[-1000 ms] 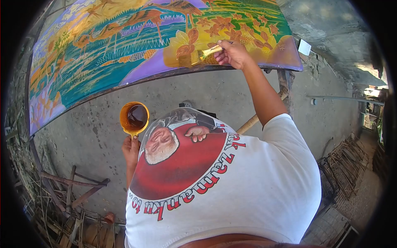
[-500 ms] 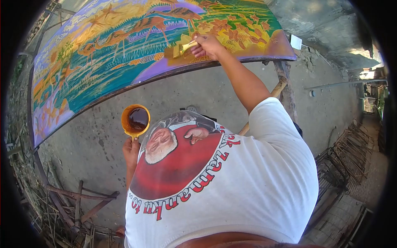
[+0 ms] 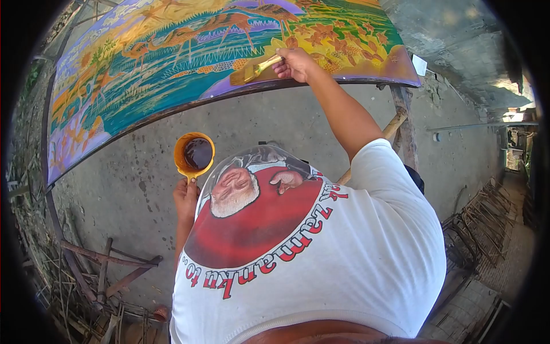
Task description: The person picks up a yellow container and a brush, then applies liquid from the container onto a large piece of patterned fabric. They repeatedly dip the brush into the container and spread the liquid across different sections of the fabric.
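Observation:
A painted cloth (image 3: pixel 123 123), stretched on a wooden frame, shows long-legged birds, teal water and yellow-orange flowers. My right hand (image 3: pixel 296 64) is closed around the handle of a flat paintbrush (image 3: pixel 264 65) near the cloth's near edge. The brush's bristles rest on a brownish wet-looking patch (image 3: pixel 238 76) over the purple border. Lower left, my left hand (image 3: pixel 186 198) grips the handle of an orange-yellow dipper (image 3: pixel 181 152). Dark reddish-brown liquid (image 3: pixel 198 153) lies inside the dipper, which is held away from the cloth over the floor.
Grey concrete floor (image 3: pixel 137 160) lies below the cloth. A wooden post (image 3: pixel 404 112) and a pole brace (image 3: pixel 395 125) stand under the frame's right end. Stacked sticks (image 3: pixel 487 223) lie at right, with crossed wooden pieces (image 3: pixel 112 266) at lower left.
The brush has tilted in my right hand, so more of its handle shows, with its bristles still on the purple border. The whole view has shifted slightly; the left hand keeps the dipper.

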{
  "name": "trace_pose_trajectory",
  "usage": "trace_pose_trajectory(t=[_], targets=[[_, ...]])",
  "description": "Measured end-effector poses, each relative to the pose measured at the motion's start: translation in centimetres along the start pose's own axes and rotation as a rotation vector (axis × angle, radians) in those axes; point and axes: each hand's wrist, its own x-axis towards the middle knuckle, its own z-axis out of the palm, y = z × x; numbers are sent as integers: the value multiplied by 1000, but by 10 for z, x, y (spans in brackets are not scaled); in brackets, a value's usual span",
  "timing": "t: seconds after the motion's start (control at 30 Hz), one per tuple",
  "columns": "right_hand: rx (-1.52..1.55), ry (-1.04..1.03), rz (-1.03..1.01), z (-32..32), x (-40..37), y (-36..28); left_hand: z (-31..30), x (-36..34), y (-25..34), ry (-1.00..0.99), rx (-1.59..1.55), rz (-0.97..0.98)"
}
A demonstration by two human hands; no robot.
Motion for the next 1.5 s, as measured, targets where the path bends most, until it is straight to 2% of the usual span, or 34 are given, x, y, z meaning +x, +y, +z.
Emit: trace_pose_trajectory(t=[0.1,0.13,0.2,0.27,0.33,0.4,0.47,0.53,0.57,0.63,0.7,0.73,0.83,0.9,0.97,1.03,1.07,1.13,1.2,1.27,1.33,1.37,1.43,1.5], targets=[[51,-105,8,94,-7,5,3,2,6,-40,17,-29],[12,-119,0,108,-4,4,5,1,11,-58,2,-58],[-83,-122,-46,91,-9,-13,6,0,13,-63,1,-46],[-296,-93,-109,50,-14,-32,3,-1,8,-68,-9,-35],[-368,-19,-75,-25,-27,-44,-4,-3,-8,-56,-47,-31],[-284,122,7,-114,-50,-44,-3,-9,-15,-11,-38,2],[-154,348,-29,-188,-79,-36,-6,-14,-24,44,-28,37],[-66,522,-138,-212,-110,-30,-16,-13,-37,48,-9,76],[-64,529,-144,-211,-109,-24,-19,-14,-39,41,-10,81],[24,606,-125,-183,-100,-11,-23,-13,-33,35,-22,31],[83,536,-156,-121,-69,6,-22,-12,-14,18,-72,-21],[129,487,-158,-77,-54,14,-20,-11,-4,22,-124,-82],[86,236,-174,42,-38,23,-18,-5,10,-59,11,4],[-4,131,-203,91,-39,20,-29,10,-5,-139,-17,3],[-97,121,-232,97,-57,-3,-30,27,-13,-194,-44,-4],[-490,182,-360,92,-71,-23,-29,27,-9,-171,-23,103],[-821,335,-516,88,-84,-34,-29,25,-3,-162,-30,113],[-834,318,-568,96,-104,-45,-24,18,30,-206,82,129],[-851,299,-610,117,-125,-48,-23,21,34,-210,93,109],[-609,-81,-501,154,-155,-37,-23,25,35,-220,111,87],[-939,-200,-880,182,-146,-1,-25,30,35,-279,104,133],[-937,-200,-880,195,-149,13,-24,30,40,-279,105,132],[-1138,-267,-768,214,-154,37,-22,25,56,-317,92,83],[-1107,-258,-783,213,-150,55,-20,24,71,-312,114,63]])
